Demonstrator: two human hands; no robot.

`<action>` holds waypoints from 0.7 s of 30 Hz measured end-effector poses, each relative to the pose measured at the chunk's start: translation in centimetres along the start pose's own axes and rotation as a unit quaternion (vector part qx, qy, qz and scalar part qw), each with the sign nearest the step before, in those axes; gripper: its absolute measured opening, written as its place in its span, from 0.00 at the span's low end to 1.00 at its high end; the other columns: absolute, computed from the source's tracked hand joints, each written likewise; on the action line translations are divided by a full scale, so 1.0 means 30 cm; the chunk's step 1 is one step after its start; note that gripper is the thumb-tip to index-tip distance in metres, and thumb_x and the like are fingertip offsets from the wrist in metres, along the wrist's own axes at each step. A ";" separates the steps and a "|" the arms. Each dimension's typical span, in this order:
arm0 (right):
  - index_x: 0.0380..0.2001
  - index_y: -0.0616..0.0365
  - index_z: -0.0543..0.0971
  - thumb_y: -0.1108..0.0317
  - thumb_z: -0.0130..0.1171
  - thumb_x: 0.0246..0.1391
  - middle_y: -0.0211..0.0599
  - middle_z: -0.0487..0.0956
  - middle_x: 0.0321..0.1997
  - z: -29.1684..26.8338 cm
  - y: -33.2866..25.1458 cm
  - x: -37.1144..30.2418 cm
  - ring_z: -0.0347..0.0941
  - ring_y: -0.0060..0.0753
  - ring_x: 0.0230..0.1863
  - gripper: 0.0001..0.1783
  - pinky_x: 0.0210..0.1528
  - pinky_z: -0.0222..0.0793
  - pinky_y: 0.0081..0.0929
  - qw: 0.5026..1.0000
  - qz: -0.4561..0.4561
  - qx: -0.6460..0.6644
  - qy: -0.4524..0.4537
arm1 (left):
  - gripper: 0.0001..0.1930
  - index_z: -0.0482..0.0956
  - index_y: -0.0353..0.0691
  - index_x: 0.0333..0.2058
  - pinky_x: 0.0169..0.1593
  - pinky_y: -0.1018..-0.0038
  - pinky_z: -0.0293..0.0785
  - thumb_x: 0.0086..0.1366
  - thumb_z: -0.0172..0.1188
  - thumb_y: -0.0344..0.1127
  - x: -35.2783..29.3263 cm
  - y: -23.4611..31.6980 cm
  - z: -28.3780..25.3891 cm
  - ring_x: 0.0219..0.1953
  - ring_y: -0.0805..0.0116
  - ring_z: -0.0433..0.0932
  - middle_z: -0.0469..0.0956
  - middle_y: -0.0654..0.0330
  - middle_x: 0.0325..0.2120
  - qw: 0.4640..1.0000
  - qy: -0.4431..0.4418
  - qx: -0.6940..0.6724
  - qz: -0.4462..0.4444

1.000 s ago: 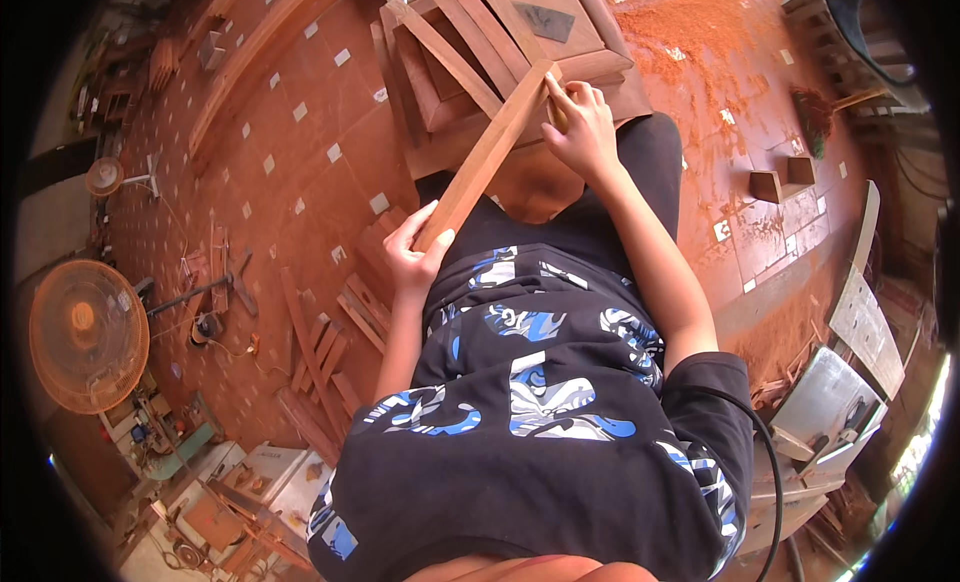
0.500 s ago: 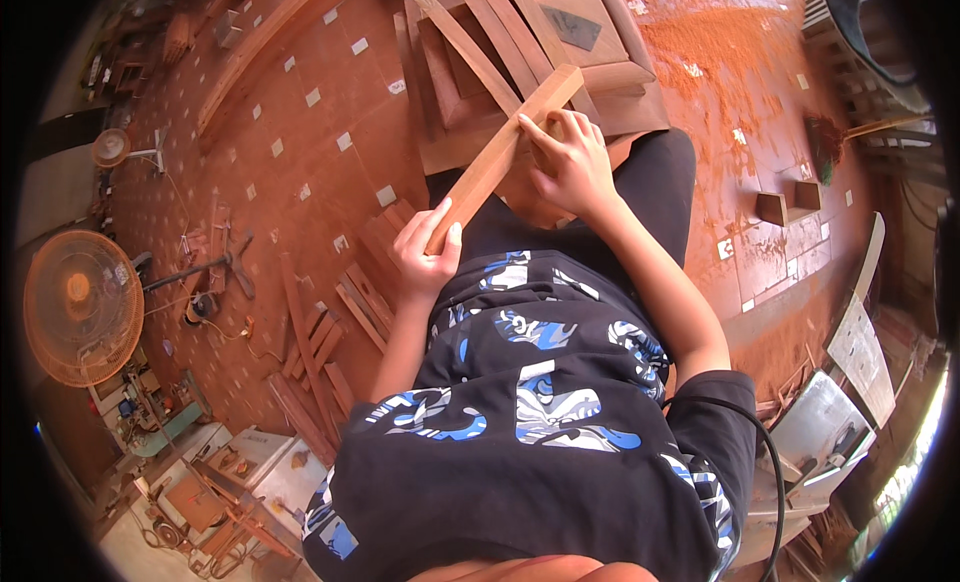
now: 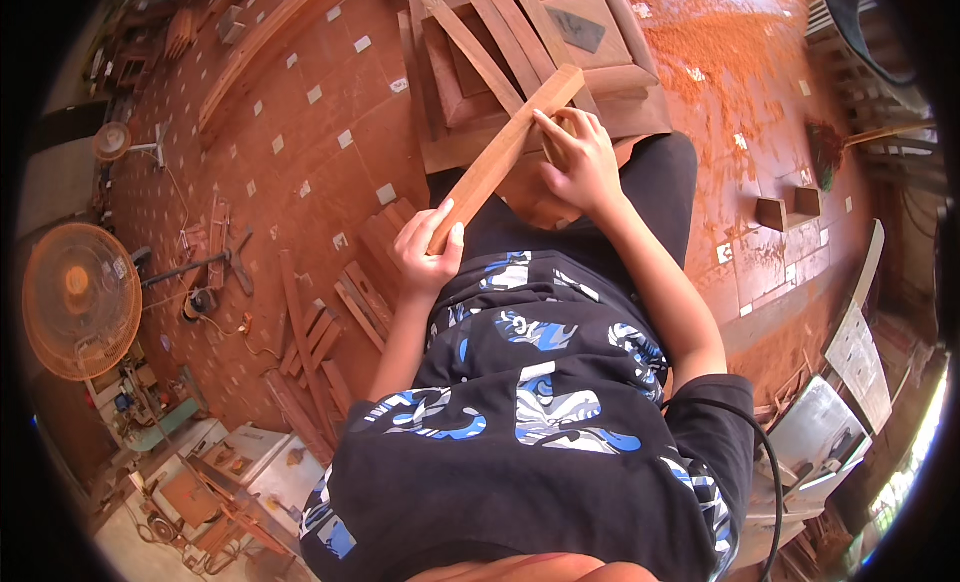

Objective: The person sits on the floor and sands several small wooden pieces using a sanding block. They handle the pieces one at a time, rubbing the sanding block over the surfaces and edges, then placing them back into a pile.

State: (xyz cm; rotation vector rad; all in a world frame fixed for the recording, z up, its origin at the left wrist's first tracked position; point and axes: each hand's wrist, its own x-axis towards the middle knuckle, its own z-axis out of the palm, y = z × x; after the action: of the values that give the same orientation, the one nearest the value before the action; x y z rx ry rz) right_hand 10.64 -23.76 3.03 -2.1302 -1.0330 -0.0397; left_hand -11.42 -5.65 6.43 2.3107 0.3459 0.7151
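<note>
A squared wooden strip (image 3: 497,164) slants from lower left to upper right in front of me. My left hand (image 3: 425,247) is closed round its near end, the thumb on one side and the fingers on the other. Towards the far end, my right hand (image 3: 585,167) presses its fingers along the strip's right side, index fingertip on the wood. A small tan piece (image 3: 553,152) shows beneath the right fingers; its kind is too hidden to make out. The strip's far end lies over a framed wooden panel (image 3: 640,87) that bears several loose wooden slats (image 3: 468,40).
A dark grey flat piece (image 3: 578,29) rests on the panel. Several wooden strips (image 3: 312,347) lie on the tiled floor at left, near a standing fan (image 3: 80,300). Reddish sawdust (image 3: 700,47), a small open box (image 3: 790,209) and a broom (image 3: 828,147) are at right.
My right hand has slid a little along the strip, towards its far end and to the right. The left hand keeps its hold, and the strip has barely moved.
</note>
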 end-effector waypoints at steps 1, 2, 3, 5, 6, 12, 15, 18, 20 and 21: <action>0.62 0.45 0.79 0.61 0.70 0.43 0.46 0.76 0.58 -0.003 0.003 0.001 0.70 0.49 0.61 0.37 0.63 0.68 0.44 1.000 0.004 0.011 -0.005 | 0.15 0.84 0.32 0.46 0.43 0.69 0.79 0.60 0.67 0.27 0.002 0.004 -0.001 0.37 0.58 0.84 0.84 0.50 0.36 1.000 0.000 -0.001 0.001; 0.62 0.48 0.79 0.61 0.70 0.46 0.47 0.77 0.57 0.004 0.009 0.007 0.71 0.50 0.61 0.36 0.63 0.69 0.44 0.998 0.029 0.052 0.033 | 0.15 0.84 0.32 0.46 0.43 0.69 0.79 0.60 0.68 0.27 0.003 0.010 -0.001 0.36 0.58 0.84 0.84 0.50 0.36 1.000 0.001 -0.003 0.002; 0.61 0.52 0.79 0.60 0.70 0.48 0.48 0.77 0.57 0.007 0.008 0.015 0.71 0.50 0.61 0.34 0.63 0.69 0.44 0.992 0.054 0.093 0.068 | 0.15 0.84 0.32 0.46 0.43 0.69 0.79 0.60 0.68 0.27 0.002 0.020 -0.002 0.36 0.57 0.84 0.84 0.50 0.35 1.000 0.002 -0.004 0.001; 0.59 0.63 0.79 0.60 0.67 0.56 0.51 0.79 0.57 0.000 0.012 0.030 0.73 0.53 0.60 0.29 0.64 0.69 0.42 0.976 0.095 0.133 0.142 | 0.15 0.85 0.32 0.46 0.42 0.69 0.79 0.59 0.68 0.27 0.013 0.025 -0.010 0.35 0.57 0.84 0.84 0.50 0.35 1.000 -0.005 -0.001 0.014; 0.58 0.64 0.79 0.60 0.67 0.57 0.52 0.79 0.57 -0.016 0.013 0.056 0.74 0.53 0.60 0.29 0.64 0.69 0.42 0.978 0.075 0.105 0.163 | 0.15 0.85 0.32 0.46 0.41 0.69 0.79 0.59 0.68 0.27 0.015 0.024 -0.010 0.34 0.57 0.84 0.84 0.50 0.34 1.000 -0.006 0.000 0.020; 0.58 0.68 0.78 0.60 0.64 0.62 0.56 0.76 0.62 0.087 -0.019 0.085 0.69 0.58 0.67 0.27 0.71 0.62 0.49 0.991 -0.008 0.044 0.125 | 0.15 0.85 0.32 0.45 0.39 0.69 0.79 0.58 0.67 0.26 0.014 0.033 -0.010 0.33 0.58 0.83 0.83 0.50 0.33 1.000 -0.014 -0.017 0.009; 0.60 0.72 0.74 0.62 0.61 0.64 0.62 0.71 0.67 0.103 -0.062 0.055 0.65 0.61 0.71 0.28 0.74 0.56 0.55 0.995 -0.061 -0.015 0.076 | 0.15 0.84 0.32 0.45 0.39 0.69 0.79 0.59 0.67 0.26 0.016 0.031 -0.006 0.33 0.59 0.83 0.83 0.51 0.33 0.999 0.001 -0.036 -0.012; 0.58 0.70 0.76 0.61 0.63 0.61 0.58 0.73 0.67 0.079 -0.128 -0.009 0.66 0.57 0.71 0.28 0.74 0.58 0.54 0.989 -0.149 0.018 0.016 | 0.14 0.84 0.32 0.45 0.39 0.69 0.78 0.59 0.67 0.26 0.021 0.032 0.000 0.33 0.60 0.83 0.83 0.50 0.33 0.999 0.016 -0.044 -0.014; 0.56 0.65 0.78 0.58 0.67 0.57 0.51 0.76 0.65 0.067 -0.183 -0.030 0.70 0.50 0.69 0.28 0.72 0.61 0.52 0.976 -0.217 0.009 -0.001 | 0.15 0.84 0.32 0.45 0.38 0.69 0.78 0.58 0.67 0.26 0.023 0.029 0.004 0.32 0.60 0.82 0.83 0.51 0.32 0.999 0.021 -0.047 -0.015; 0.56 0.64 0.79 0.59 0.67 0.57 0.51 0.77 0.64 0.060 -0.183 -0.017 0.71 0.51 0.69 0.27 0.72 0.61 0.52 0.980 -0.201 0.000 0.002 | 0.15 0.84 0.32 0.45 0.38 0.69 0.78 0.58 0.67 0.25 0.020 0.028 0.003 0.32 0.60 0.82 0.83 0.51 0.32 0.999 0.022 -0.047 -0.016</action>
State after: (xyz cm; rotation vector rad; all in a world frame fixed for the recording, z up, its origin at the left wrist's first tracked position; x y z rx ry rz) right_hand 6.04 -20.81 4.95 -1.8893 -1.4449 -0.2380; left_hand -10.85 -6.07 7.18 2.1994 0.3609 0.7522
